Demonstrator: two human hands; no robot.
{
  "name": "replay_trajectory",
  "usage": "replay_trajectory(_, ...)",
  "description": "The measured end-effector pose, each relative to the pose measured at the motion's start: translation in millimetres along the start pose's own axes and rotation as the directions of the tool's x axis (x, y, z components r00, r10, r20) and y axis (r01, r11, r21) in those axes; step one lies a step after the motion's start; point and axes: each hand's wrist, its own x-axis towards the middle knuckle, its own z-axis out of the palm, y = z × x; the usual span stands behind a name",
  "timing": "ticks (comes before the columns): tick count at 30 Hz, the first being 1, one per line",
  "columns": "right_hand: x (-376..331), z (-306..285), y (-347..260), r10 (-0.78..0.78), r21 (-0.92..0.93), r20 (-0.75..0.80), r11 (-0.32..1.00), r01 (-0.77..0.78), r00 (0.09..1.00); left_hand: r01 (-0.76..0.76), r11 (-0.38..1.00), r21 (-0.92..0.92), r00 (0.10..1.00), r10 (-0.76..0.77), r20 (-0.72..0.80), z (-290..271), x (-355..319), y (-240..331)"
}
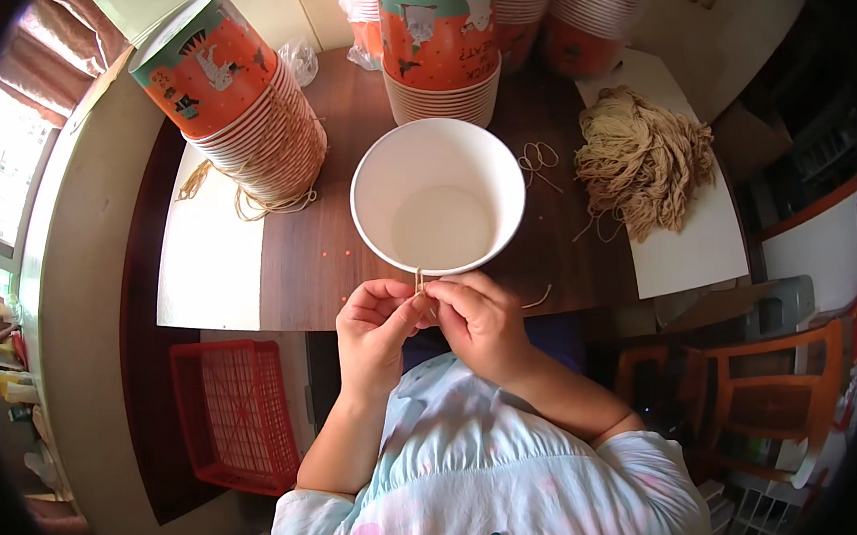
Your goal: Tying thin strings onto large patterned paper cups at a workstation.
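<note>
1. Watching through the head view, I centre on the thin beige cord (418, 280), which stands as a doubled strand at the near rim of the white-lined bucket (432, 173).
2. The left hand (373, 329) pinches the cord between thumb and forefinger. The right hand (480, 319) pinches there too, but the fingertips overlap, so I cannot tell which strand each one grips.
3. I judge this to be fine work needing one steady side: I would pin the strands with the left and let only the right pull.
4. I would take up tension slowly; a hard tug could bend the rim or drag the bucket across the dark brown tabletop (294, 262).
5. I would mind the loose cord end (538, 298) just beside the right hand, lest the wrist snag it.
6. I would leave the looped cord (540, 163) beside the bucket and the tangled cord bundle (644, 158) farther right alone, well apart from the fingers.
</note>
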Motion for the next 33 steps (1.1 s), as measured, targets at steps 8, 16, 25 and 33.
replay_trajectory(8, 5.1, -1.2, -9.5, 0.392, 0.555, 0.267, 0.684, -0.473, 0.880, -0.074, 0.997, 0.015, 0.997, 0.073, 0.028, -7.3, -5.9, 5.4)
replay_trajectory(16, 10.2, -0.4, -8.7, 0.444, 0.624, 0.374, 0.529, -0.575, 0.814, -0.260, 0.928, 0.268, 0.965, 0.261, 0.032, -7.6, -7.9, 3.7)
replay_trajectory(25, 11.0, 7.2, -8.7, 0.523, 0.599, 0.352, 0.512, -0.616, 0.777, -0.414, 0.540, 0.733, 0.860, 0.495, 0.121, 1.5, -14.8, 6.6)
replay_trajectory(33, 11.1, 6.3, -7.1, 0.510, 0.721, 0.518, 0.172, -0.671, 0.687, -0.531, 0.281, 0.799, 0.729, 0.634, 0.261, 1.0, -12.5, 5.0)
